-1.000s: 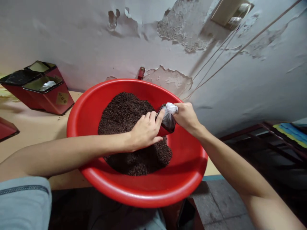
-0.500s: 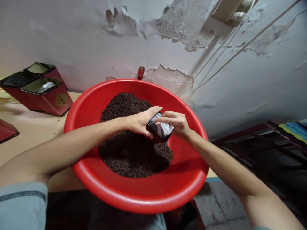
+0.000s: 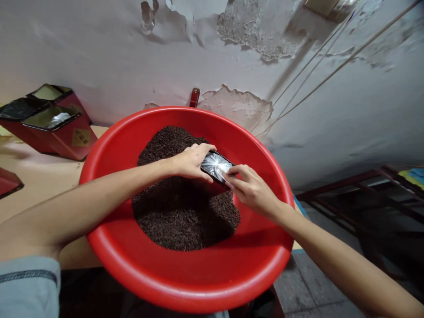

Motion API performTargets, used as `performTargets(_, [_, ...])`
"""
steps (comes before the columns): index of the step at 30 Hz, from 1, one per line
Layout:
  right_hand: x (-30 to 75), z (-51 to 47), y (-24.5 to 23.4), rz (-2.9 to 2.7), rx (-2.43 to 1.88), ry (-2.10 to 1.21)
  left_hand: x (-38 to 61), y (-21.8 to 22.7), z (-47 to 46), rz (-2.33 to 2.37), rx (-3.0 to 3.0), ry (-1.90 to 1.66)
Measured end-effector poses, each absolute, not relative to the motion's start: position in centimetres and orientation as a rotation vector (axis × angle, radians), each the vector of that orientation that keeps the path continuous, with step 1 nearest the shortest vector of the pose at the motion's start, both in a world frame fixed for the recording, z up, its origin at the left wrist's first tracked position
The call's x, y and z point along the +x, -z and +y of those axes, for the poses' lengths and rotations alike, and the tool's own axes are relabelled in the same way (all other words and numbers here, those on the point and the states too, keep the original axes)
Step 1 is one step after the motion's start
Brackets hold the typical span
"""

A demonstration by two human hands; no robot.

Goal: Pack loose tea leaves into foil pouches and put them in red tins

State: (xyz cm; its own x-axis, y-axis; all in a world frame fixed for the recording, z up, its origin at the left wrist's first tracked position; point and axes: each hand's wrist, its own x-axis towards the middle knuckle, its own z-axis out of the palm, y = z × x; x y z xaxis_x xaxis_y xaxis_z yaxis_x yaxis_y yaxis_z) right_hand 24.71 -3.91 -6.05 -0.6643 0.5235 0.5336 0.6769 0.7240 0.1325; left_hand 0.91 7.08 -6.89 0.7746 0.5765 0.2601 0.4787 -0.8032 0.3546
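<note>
A large red basin [image 3: 187, 295] holds a heap of dark, dry loose leaves [image 3: 172, 223] that look like tea. Over the heap, my left hand [image 3: 191, 162] is wrapped round the left side of a red tin [image 3: 213, 188] with a black rim, which is held tilted. Inside the tin's mouth sits a clear plastic bag [image 3: 213, 163], its top drawn together and twisted. My right hand [image 3: 253, 185] pinches the gathered end of this bag at the tin's right edge. The tin's lower part is in shadow.
Several red tins [image 3: 61, 137] stand at the left on the pale table [image 3: 43, 176]; one has plastic inside. Part of another red tin [image 3: 8, 182] lies nearer. A small red object [image 3: 194, 97] is behind the basin, against the peeling wall [image 3: 109, 62]. A dark rack [image 3: 351, 187] stands right.
The bag's loose top has gone from spread out to gathered and twisted. My right hand has moved slightly down, and its fingers now pinch the bag's end. My left hand still holds the tin.
</note>
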Motion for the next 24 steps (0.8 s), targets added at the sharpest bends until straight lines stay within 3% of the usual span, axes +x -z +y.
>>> performTargets(8, [25.2, -3.9, 5.8, -2.579, -0.942, 0.324, 1.4, 5.3, 4.7, 0.512, 3.153, -0.753])
performTargets(14, [25.3, -2.0, 5.3, -2.267, -1.13, -0.393, 2.9, 5.7, 4.8, 0.413, 3.305, -0.724])
performTargets(24, [27.9, 8.7, 3.3, -2.428, -1.494, -0.538, 3.4, 5.2, 4.5, 0.397, 3.406, -0.551])
